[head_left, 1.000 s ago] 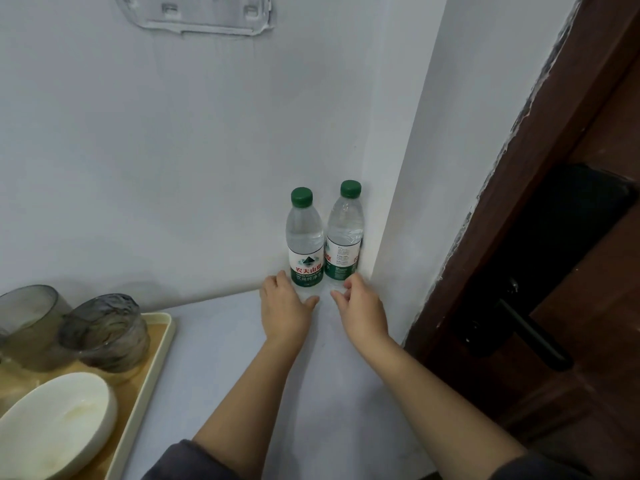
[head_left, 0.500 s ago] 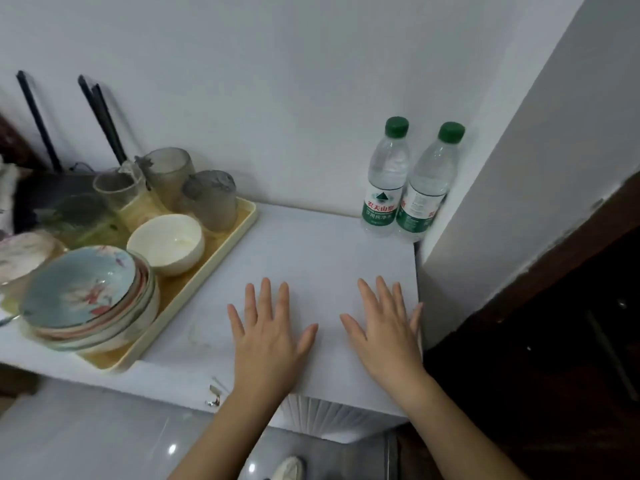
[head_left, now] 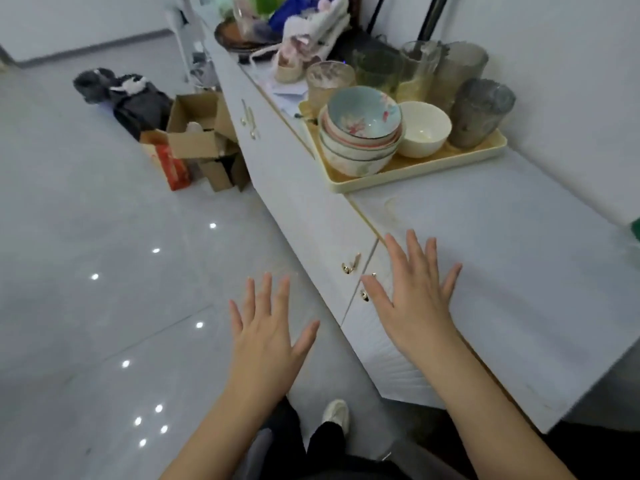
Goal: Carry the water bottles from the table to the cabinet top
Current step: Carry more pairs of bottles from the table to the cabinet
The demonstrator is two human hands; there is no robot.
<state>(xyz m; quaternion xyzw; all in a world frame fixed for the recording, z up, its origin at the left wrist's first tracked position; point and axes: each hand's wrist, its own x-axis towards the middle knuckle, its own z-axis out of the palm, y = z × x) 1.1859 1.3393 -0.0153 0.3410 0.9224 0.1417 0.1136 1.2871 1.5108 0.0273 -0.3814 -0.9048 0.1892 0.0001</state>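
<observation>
**Both hands open, bottles barely in view at the right edge**

From my feed, the left hand [head_left: 273, 327] is palm down with the fingers straight and spread wide. It grips nothing and hangs over the pale tiled floor [head_left: 104, 237], just left of the cabinet front. The right hand [head_left: 415, 299] is in the same state, flat, with splayed fingers and nothing in it. It sits over the near left edge of the cabinet top [head_left: 502, 254], with its thumb out past the edge above the gold door handles [head_left: 351, 266]. I cannot tell whether the palm touches the surface or floats just above it.

Of the water bottles [head_left: 636, 229] I get only a scrap of green and a clear blur at the right edge of the picture. It is on the cabinet top close to the wall [head_left: 571, 81] and well apart from both hands. I cannot tell how many there are from this.

Farther along the cabinet top, a cream tray [head_left: 415, 174] carries a stack of bowls [head_left: 360, 133] at its left. A white bowl [head_left: 422, 129] stands just beside the stack, and grey tumblers [head_left: 479, 112] stand along the wall side. Beyond the tray the clutter is too blurred for me to sort.

On the floor to the far left, open cardboard boxes [head_left: 201, 133] lean against the cabinet front. A pale shoe [head_left: 336, 412] shows between my forearms near the bottom.
</observation>
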